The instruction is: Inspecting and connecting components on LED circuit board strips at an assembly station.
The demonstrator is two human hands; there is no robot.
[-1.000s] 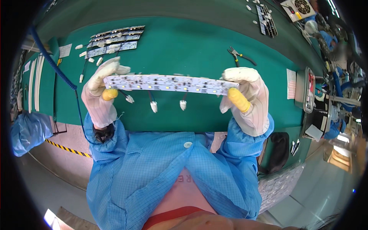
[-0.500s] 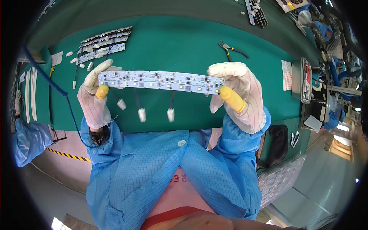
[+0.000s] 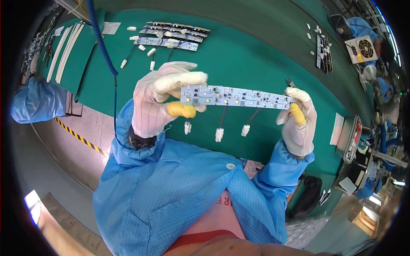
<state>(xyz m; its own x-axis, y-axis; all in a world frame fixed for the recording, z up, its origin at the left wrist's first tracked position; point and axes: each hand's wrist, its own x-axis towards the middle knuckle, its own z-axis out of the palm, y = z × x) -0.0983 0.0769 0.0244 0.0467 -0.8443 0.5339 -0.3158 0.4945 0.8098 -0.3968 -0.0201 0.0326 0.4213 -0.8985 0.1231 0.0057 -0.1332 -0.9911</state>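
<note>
A long white LED circuit board (image 3: 237, 97) is held up level above the green work mat, its face with small yellow LEDs toward me. My left hand (image 3: 164, 96), in a white glove with a yellow thumb cot, pinches its left end. At its right end my right hand (image 3: 300, 117), gloved the same way, grips between thumb and fingers. Below the board dangle thin wires with white plug connectors (image 3: 219, 135). Part of the pliers (image 3: 290, 82) shows just beyond my right fingers.
Several similar boards (image 3: 173, 36) with white connectors lie at the far left of the green mat (image 3: 252, 51). More boards (image 3: 323, 53) rest at the far right. A blue coiled cord (image 3: 101, 42) hangs on the left, near a co-worker's blue sleeve (image 3: 38, 100). A metal tray (image 3: 351, 138) stands at right.
The view has turned, so the scene sits further right. Both hands still hold the board; its left end appears closer to me than before, and its right end farther.
</note>
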